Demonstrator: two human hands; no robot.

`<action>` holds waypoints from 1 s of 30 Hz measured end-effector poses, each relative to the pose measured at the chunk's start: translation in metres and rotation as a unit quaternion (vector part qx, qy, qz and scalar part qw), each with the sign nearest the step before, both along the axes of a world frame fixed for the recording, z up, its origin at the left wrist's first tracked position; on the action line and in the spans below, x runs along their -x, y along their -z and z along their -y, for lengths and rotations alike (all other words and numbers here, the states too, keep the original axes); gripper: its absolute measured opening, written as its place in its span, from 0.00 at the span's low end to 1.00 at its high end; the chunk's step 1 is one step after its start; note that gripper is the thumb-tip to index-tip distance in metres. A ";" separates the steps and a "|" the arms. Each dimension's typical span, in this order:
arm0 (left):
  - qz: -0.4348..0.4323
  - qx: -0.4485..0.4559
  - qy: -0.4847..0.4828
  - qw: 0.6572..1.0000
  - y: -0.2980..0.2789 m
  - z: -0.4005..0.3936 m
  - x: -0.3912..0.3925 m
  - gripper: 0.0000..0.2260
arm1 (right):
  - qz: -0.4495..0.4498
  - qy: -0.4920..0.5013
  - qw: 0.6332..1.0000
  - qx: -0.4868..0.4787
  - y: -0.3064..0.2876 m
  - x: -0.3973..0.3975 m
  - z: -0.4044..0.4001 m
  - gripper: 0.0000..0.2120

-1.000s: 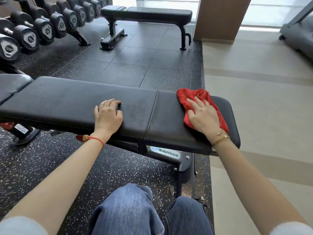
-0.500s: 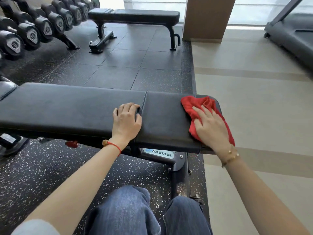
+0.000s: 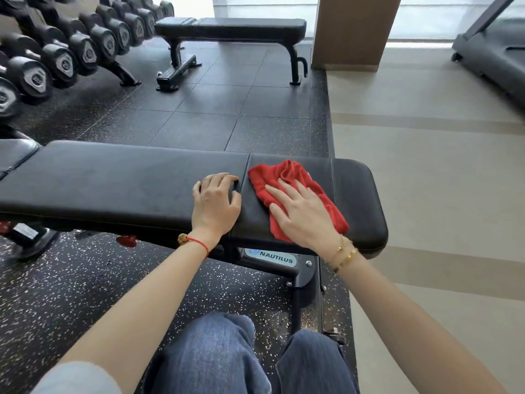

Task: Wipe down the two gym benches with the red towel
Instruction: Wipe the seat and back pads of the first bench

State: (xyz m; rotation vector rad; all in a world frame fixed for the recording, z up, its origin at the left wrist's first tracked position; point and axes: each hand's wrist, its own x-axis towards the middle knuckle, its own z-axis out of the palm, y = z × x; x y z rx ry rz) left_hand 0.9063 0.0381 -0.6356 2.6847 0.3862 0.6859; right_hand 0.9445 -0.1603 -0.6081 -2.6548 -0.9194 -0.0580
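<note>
A black padded bench [image 3: 113,183] runs across in front of me, its right end pad nearest my hands. The red towel [image 3: 287,180] lies crumpled on that end pad, just right of the seam. My right hand [image 3: 304,217] presses flat on the towel with straight, spread fingers. My left hand [image 3: 214,204] rests on the long pad just left of the seam, fingers lightly bent over the surface, holding nothing. A second black bench [image 3: 230,27] stands farther back on the dark floor.
A rack of black dumbbells [image 3: 62,61] lines the far left. A brown pillar [image 3: 355,29] rises behind the far bench, and a treadmill [image 3: 494,55] sits at the far right. Beige floor [image 3: 440,194] lies right of the speckled rubber mat [image 3: 71,294]. My jeans-clad knees [image 3: 216,356] are below the bench.
My right hand has slid the towel leftward from the bench's right end towards the seam. My left hand has shifted right along the pad to sit beside the seam.
</note>
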 end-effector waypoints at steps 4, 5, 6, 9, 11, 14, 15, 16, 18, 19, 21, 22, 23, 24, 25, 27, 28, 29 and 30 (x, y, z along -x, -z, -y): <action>0.001 0.005 -0.002 1.000 0.000 0.001 0.000 0.14 | -0.038 0.010 0.991 -0.126 -0.015 -0.009 0.014 0.22; 0.000 0.005 -0.003 1.000 0.000 0.001 0.000 0.14 | -0.026 0.034 0.991 -0.125 -0.016 -0.013 0.018 0.24; -0.001 0.003 -0.004 1.000 -0.001 0.002 0.000 0.15 | -0.010 0.067 0.992 -0.104 -0.016 -0.016 0.023 0.27; -0.002 0.002 -0.006 1.000 -0.001 0.001 0.000 0.15 | -0.019 0.157 0.987 -0.015 -0.010 -0.022 0.037 0.35; -0.002 0.002 -0.006 1.000 0.000 0.002 0.000 0.15 | -0.050 0.172 0.984 -0.004 -0.005 -0.023 0.041 0.37; 0.001 0.005 -0.003 1.000 0.000 0.001 0.000 0.15 | -0.023 0.155 0.987 -0.020 -0.001 -0.021 0.039 0.32; 0.001 0.004 -0.003 1.000 0.000 0.001 0.001 0.15 | -0.005 0.142 0.989 -0.036 -0.002 -0.020 0.037 0.29; 0.002 0.003 -0.002 1.000 0.000 0.001 0.001 0.15 | 0.011 0.129 0.990 -0.052 -0.002 -0.019 0.035 0.25; 0.005 0.006 -0.001 1.000 0.000 0.001 0.001 0.15 | 0.022 0.117 0.990 -0.077 -0.002 -0.016 0.032 0.21; 0.007 0.008 0.000 1.000 0.000 0.001 0.001 0.15 | 0.019 0.120 0.989 -0.085 -0.002 -0.015 0.031 0.20; 0.009 0.007 0.001 1.000 0.001 0.000 0.001 0.15 | 0.005 0.132 0.987 -0.095 -0.003 -0.013 0.029 0.22; 0.009 0.006 0.001 1.000 0.002 0.000 0.001 0.15 | -0.005 0.136 0.986 -0.097 -0.004 -0.012 0.029 0.25; 0.010 0.007 0.001 1.000 0.002 -0.001 0.001 0.15 | -0.016 0.139 0.986 -0.095 -0.005 -0.012 0.028 0.27; 0.011 0.008 0.002 1.000 0.002 -0.001 0.001 0.15 | -0.025 0.138 0.986 -0.093 -0.006 -0.013 0.026 0.28; 0.012 0.010 0.003 1.000 0.002 -0.001 0.001 0.15 | -0.036 0.136 0.985 -0.096 -0.007 -0.013 0.025 0.28; 0.013 0.013 0.005 1.000 0.002 -0.001 0.001 0.16 | -0.084 0.128 0.979 -0.132 -0.012 -0.015 0.022 0.27; 0.013 0.014 0.005 1.000 0.002 -0.001 0.001 0.16 | -0.120 0.129 0.972 -0.157 -0.015 -0.017 0.021 0.26; 0.013 0.015 0.005 1.000 0.001 -0.001 0.002 0.16 | -0.155 0.135 0.963 -0.177 -0.019 -0.019 0.020 0.25; 0.013 0.016 0.004 1.000 0.001 -0.001 0.002 0.15 | -0.182 0.142 0.954 -0.191 -0.022 -0.022 0.018 0.23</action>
